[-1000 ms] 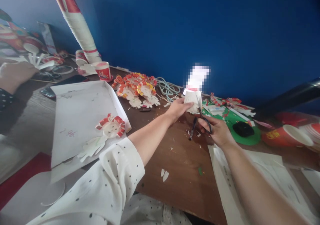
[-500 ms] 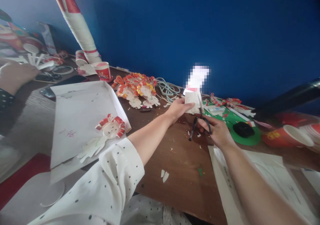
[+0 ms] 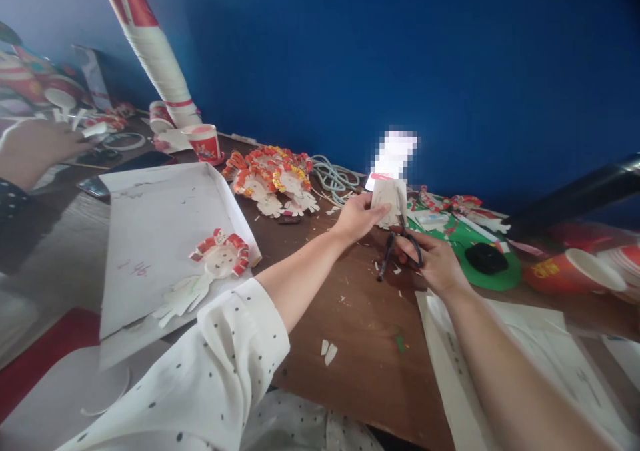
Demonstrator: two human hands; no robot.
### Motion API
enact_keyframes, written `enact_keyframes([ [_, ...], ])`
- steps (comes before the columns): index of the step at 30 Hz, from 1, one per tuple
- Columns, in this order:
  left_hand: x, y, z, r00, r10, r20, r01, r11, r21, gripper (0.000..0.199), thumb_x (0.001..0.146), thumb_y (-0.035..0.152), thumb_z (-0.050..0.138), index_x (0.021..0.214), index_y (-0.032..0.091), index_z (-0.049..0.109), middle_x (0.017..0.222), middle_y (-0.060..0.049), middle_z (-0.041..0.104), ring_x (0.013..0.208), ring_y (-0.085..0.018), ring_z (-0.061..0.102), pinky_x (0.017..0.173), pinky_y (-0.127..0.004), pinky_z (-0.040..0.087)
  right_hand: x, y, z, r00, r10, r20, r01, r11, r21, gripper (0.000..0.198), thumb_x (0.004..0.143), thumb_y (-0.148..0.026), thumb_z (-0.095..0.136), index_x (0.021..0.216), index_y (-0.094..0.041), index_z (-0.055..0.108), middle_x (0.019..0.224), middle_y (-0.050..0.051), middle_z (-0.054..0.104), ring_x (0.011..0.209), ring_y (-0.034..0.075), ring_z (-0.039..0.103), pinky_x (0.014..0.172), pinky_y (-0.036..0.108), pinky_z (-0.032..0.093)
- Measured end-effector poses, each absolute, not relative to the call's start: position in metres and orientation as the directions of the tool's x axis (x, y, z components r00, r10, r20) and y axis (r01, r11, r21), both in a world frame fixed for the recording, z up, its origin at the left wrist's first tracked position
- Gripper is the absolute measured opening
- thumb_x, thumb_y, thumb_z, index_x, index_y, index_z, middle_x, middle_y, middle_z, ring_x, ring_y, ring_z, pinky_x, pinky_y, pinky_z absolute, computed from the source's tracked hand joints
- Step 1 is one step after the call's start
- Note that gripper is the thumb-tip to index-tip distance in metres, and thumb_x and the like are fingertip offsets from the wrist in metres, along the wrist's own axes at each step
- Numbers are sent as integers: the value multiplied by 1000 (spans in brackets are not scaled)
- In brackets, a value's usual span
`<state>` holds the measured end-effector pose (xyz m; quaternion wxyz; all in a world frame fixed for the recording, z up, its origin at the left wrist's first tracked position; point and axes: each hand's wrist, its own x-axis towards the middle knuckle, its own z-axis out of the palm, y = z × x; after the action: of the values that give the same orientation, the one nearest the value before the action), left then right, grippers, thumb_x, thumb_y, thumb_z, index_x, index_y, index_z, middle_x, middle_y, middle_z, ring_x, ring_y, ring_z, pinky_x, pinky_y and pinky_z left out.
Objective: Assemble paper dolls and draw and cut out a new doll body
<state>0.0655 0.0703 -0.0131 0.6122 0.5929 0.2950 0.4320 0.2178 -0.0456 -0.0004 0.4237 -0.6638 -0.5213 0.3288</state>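
Note:
My left hand (image 3: 356,217) is closed on a piece of white paper (image 3: 389,199), its thumb across the front. My right hand (image 3: 441,261) grips black-handled scissors (image 3: 385,256), fingers through the loops. The scissor blades point up at the paper's right edge; whether they are apart is hard to see. Just behind the paper stands a lit, blurred-out screen (image 3: 396,151). Paper scraps (image 3: 330,352) lie on the brown table (image 3: 350,304) below my hands. Left of them is a heap of red and white paper figures (image 3: 267,174).
A shallow white box (image 3: 150,217) holds one paper figure (image 3: 220,257). Near the wall stand a red cup (image 3: 203,145) and a tall cup stack (image 3: 160,57). Coiled cord (image 3: 333,174), green paper (image 3: 493,277) and tipped cups (image 3: 575,271) surround my hands. Another person's hand (image 3: 40,147) is at far left.
The paper has turned slightly in my left hand, and its face now shows more broadly beside the scissors. At far left the other person's hand has shifted a little to the right.

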Motion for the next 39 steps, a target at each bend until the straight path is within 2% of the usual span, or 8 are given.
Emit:
enact_keyframes([
  [8, 68, 65, -11, 539, 841, -44, -343, 267, 901, 25, 74, 26, 73, 94, 11, 69, 85, -10, 72, 74, -18, 67, 83, -36, 51, 214, -48, 7, 259, 966, -2, 430, -117, -895, 52, 72, -58, 71, 102, -16, 74, 59, -1, 60, 56, 13, 52, 55, 26, 39],
  [14, 65, 61, -3, 585, 807, -78, -406, 375, 833, 18, 74, 17, 73, 89, 9, 69, 80, -9, 71, 71, -16, 66, 85, -37, 50, 217, -47, 3, 254, 967, 20, 441, -97, -892, 46, 72, -59, 70, 92, -18, 73, 60, 0, 61, 57, 15, 54, 55, 26, 39],
  [20, 66, 58, -3, 611, 789, -65, -405, 382, 831, 20, 73, 16, 72, 91, 9, 68, 83, -9, 71, 74, -17, 65, 81, -35, 50, 216, -47, 4, 238, 971, 34, 434, -76, -898, 41, 74, -57, 68, 88, -19, 72, 58, -1, 58, 54, 13, 50, 52, 25, 37],
  [27, 68, 54, 0, 587, 806, -77, -335, 329, 883, 20, 69, 17, 74, 88, 10, 69, 79, -6, 69, 68, -12, 61, 78, -30, 49, 216, -48, 6, 231, 972, 46, 428, -59, -902, 39, 77, -57, 66, 67, -19, 64, 58, -1, 56, 49, 10, 44, 44, 25, 31],
  [29, 67, 54, 0, 592, 803, -66, -307, 301, 903, 23, 70, 22, 76, 89, 11, 70, 80, -6, 69, 68, -13, 61, 77, -30, 48, 215, -47, 5, 231, 972, 51, 423, -53, -905, 39, 77, -56, 66, 65, -19, 63, 57, -1, 56, 48, 10, 43, 43, 24, 30],
  [32, 65, 55, 0, 588, 807, -54, -282, 267, 921, 36, 71, 41, 76, 94, 13, 70, 81, -7, 69, 70, -14, 61, 76, -31, 48, 214, -48, 6, 233, 971, 51, 392, -46, -919, 41, 77, -57, 66, 61, -20, 60, 57, -1, 55, 47, 10, 41, 43, 25, 28],
  [35, 66, 59, -2, 508, 861, -42, -293, 219, 931, 42, 75, 53, 69, 93, 15, 69, 79, -7, 69, 70, -15, 61, 74, -30, 48, 213, -48, 6, 226, 973, 41, 378, -49, -925, 42, 77, -58, 66, 61, -20, 59, 57, -1, 54, 47, 10, 41, 43, 25, 27],
  [39, 70, 66, -8, 381, 924, -41, -323, 174, 930, 26, 77, 38, 70, 88, 15, 68, 75, -4, 67, 63, -13, 57, 64, -27, 45, 214, -48, 6, 217, 976, 35, 374, -50, -926, 40, 76, -57, 67, 65, -19, 62, 58, -1, 54, 49, 10, 42, 45, 26, 28],
])
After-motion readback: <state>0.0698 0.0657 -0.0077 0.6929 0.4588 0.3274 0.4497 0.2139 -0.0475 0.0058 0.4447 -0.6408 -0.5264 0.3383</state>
